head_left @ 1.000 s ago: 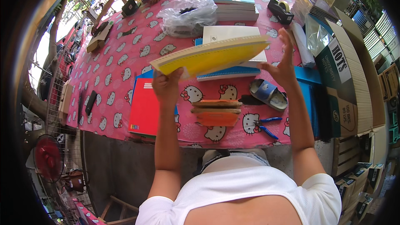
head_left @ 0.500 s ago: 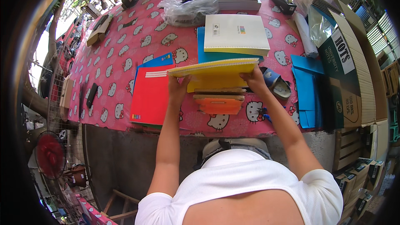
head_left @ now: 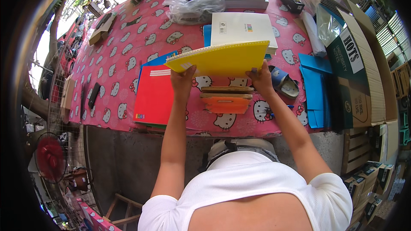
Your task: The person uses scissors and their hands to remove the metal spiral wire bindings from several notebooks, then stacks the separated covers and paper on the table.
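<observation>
Pink cartoon-print tablecloth [head_left: 107,79] covers the table; above it, left hand [head_left: 183,79] and right hand [head_left: 260,79] pinch the lower corners of a tilted, rectangular, yellow-covered notebook [head_left: 227,60]. Even, level support would likely keep its pages aligned.

Large dark capitals on the white panel [head_left: 352,51] of the cardboard box [head_left: 352,80]; paler lettering on its green part, more print lower down. Multicoloured letters on the red notebook [head_left: 154,94], blue notebook [head_left: 161,59] and white notebook [head_left: 239,28], the last with a barcode. Yellow notebook [head_left: 227,57]: small mark, unreadable.
</observation>
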Action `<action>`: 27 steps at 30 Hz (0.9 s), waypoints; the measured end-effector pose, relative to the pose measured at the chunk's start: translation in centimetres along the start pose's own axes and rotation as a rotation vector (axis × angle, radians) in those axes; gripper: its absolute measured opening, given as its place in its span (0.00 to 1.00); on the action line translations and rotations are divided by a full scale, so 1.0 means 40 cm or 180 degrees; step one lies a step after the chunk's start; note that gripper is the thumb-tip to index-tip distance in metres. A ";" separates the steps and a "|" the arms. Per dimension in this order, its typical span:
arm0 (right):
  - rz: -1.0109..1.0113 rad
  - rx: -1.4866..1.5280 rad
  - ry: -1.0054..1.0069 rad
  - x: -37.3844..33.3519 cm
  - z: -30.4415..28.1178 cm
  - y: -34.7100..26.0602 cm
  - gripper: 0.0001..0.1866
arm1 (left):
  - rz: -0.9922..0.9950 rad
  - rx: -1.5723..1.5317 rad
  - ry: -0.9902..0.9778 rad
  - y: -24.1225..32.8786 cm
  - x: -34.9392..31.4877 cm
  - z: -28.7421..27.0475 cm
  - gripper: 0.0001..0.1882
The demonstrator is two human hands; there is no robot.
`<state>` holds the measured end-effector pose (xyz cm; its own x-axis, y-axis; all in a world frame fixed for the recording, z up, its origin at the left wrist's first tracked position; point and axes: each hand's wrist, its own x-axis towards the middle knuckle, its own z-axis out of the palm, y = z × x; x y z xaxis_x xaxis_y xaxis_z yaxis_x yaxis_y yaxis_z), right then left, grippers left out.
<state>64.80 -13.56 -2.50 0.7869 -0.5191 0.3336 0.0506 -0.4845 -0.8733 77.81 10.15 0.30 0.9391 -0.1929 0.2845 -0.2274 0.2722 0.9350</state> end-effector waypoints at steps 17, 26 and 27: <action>0.0171 0.0178 -0.0362 -0.052 -0.009 0.083 0.19 | -0.0514 0.0135 -0.0286 -0.090 -0.039 -0.030 0.18; -0.0443 -0.0012 -0.0135 -0.121 -0.148 -0.129 0.11 | -0.0157 0.0716 -0.0305 0.249 -0.090 0.049 0.18; -0.0436 -0.0016 -0.0125 -0.128 -0.144 -0.119 0.11 | -0.0180 0.0643 -0.0356 0.250 -0.096 0.048 0.18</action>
<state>56.99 -12.64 1.97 0.7964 -0.4198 0.4354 0.1563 -0.5526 -0.8187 71.44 11.81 8.95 0.9200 -0.3087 0.2416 -0.2328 0.0658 0.9703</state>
